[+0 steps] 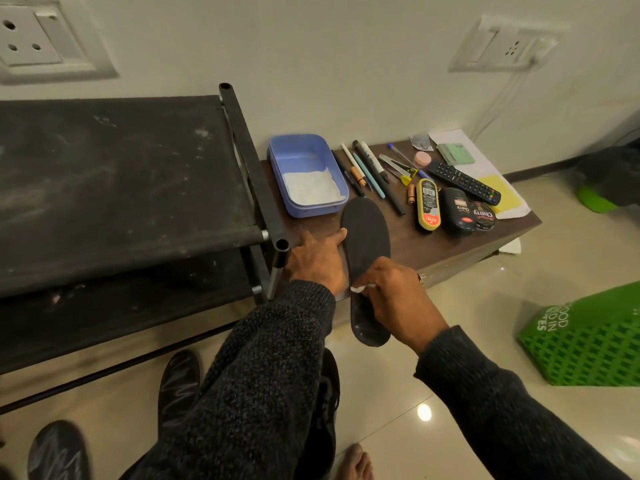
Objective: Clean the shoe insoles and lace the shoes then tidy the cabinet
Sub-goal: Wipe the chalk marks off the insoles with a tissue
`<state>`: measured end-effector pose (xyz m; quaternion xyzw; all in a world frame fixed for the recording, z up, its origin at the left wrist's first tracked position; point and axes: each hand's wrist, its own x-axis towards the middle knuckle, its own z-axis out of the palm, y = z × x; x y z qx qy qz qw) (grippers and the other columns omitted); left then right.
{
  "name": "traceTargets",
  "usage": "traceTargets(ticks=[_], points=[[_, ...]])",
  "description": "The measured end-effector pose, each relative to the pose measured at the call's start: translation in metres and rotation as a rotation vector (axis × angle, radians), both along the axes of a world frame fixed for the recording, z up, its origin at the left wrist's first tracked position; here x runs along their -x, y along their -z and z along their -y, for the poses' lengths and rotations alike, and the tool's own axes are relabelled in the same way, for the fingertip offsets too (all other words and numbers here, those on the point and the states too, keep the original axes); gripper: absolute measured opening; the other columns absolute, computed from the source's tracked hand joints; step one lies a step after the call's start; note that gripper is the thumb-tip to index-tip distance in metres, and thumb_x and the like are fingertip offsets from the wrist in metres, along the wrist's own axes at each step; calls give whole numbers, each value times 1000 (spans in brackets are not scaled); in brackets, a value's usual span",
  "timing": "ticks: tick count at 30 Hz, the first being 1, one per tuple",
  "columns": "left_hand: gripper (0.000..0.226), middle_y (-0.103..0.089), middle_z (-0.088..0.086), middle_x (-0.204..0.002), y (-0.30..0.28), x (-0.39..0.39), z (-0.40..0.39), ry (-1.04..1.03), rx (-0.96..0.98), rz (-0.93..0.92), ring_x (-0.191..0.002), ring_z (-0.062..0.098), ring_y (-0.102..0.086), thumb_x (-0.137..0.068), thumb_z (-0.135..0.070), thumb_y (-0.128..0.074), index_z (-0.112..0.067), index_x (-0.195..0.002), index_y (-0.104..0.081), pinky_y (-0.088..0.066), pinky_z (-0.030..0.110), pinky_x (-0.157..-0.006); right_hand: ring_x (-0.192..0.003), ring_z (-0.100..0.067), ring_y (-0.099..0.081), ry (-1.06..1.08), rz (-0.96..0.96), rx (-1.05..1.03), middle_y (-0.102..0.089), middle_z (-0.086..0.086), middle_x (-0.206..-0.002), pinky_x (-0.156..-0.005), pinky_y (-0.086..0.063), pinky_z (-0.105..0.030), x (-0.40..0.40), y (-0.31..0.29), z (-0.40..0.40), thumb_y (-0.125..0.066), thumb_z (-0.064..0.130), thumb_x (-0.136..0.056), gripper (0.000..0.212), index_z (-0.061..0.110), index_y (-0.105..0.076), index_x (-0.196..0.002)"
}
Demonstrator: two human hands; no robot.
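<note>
Probably home entryway: fabric shoe rack [121, 174], tiled floor [467, 341], wall sockets [505, 46], TV remote [464, 181] on low cabinet [450, 247].

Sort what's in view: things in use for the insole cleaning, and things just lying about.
In use: insole, white wipe, left hand, right hand, blue tub.

Lying about: remote, pens, batteries, green bag.

A plain pale wall [311, 46] runs across the far side, with a white socket plate [45, 39] at far left and a second socket plate [509, 46] at far right, a thin white cable [498, 98] dropping from it. The floor [467, 341] is glossy cream tile catching a small spot of light. A low dark wooden table [450, 244] stands against the wall.
</note>
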<state>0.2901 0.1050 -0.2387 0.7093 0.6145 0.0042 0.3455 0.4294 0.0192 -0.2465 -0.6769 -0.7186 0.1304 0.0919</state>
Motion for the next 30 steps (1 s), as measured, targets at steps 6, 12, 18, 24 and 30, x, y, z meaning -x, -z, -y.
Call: traceTargets(ticks=[6, 12, 18, 24, 30], points=[[65, -28, 12, -154, -9, 4, -1, 28, 26, 26, -136, 42, -43, -104, -13, -46, -55, -151, -32, -42, 49, -110, -96, -19, -59, 98, -69, -123, -67, -8, -106, -81, -47, -25, 5, -11, -44, -66, 2, -92, 20, 14, -78, -103], [56, -29, 14, -153, -6, 2, 0, 11, 12, 52, -135, 43, -43, -106, -20, -43, -54, -150, -36, -41, 49, -112, -96, -28, -61, 107, -21, -118, -66, -11, -103, -84, -54, -41, 7, 2, -53, -65, -1, -89, 23, 13, -79, -102], [63, -22, 13, -158, -8, 4, 1, 21, 28, 40, -138, 42, -40, -104, -16, -49, -55, -151, -33, -41, 50, -112, -93, -20, -55, -42, 2, -127, -62, -3, -102, -79, -53, -35, 12, 12, -14, -74, -5, -79, 28, 16, -75, -97], [56, -27, 11, -153, -1, 3, -2, 23, 16, 43, -133, 42, -44, -107, -21, -38, -58, -148, -35, -44, 51, -110, -90, -5, -60, -39, -90, -69, -63, 10, -104, -80, -54, -16, 5, 4, 18, -73, 10, -88, 21, 23, -75, -104], [57, -21, 12, -156, 3, 6, 0, 71, -8, 71, -136, 43, -40, -108, -26, -41, -51, -156, -23, -41, 51, -111, -91, 3, -64, 459, -573, -90, -66, 23, -99, -75, -49, -11, -7, -1, 3, -72, 23, -93, 13, 35, -74, -99]])
